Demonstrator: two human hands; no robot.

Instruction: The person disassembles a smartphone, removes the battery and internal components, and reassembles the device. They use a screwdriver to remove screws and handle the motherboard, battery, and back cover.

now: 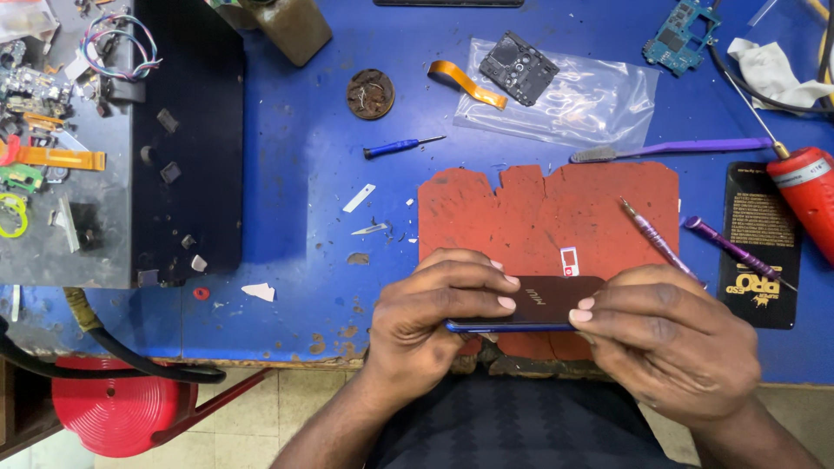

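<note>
Left hand (434, 304) and right hand (665, 334) both closed on a dark phone (543, 304), one at each end. Phone held just above the near edge of the red mat (539, 208), back cover up, blue side edge toward the wearer. Long axis runs 9 to 3 o'clock, level. Left fingers (486, 282) curl over the top at the 9 o'clock end; right fingertips (580, 310) press the 3 o'clock end at back and edge. Neither hand is nearer: the phone sits between them, touching both, middle section bare.

On the mat at 12 o'clock from the phone, just beside it: a small white and red tray piece (569, 261). At 2 o'clock, a purple screwdriver (653, 239) lies slanted on the mat's right part; a second purple tool (734, 250) lies beyond it, partly on a black card (760, 243).

Further out: purple-handled brush (669, 149) at 1 o'clock along the mat's far edge; red bottle (808, 204) at 2 o'clock. Clear bag (591, 100) with a black part (519, 68) at 12 o'clock, orange flex strip (466, 82) beside it. Blue screwdriver (401, 146) and a round brown part (371, 94) at 11 o'clock. Circuit board (682, 36) far at 1 o'clock. Grey tray of scrap (52, 252) at 10 o'clock. All on a blue bench (295, 200).
</note>
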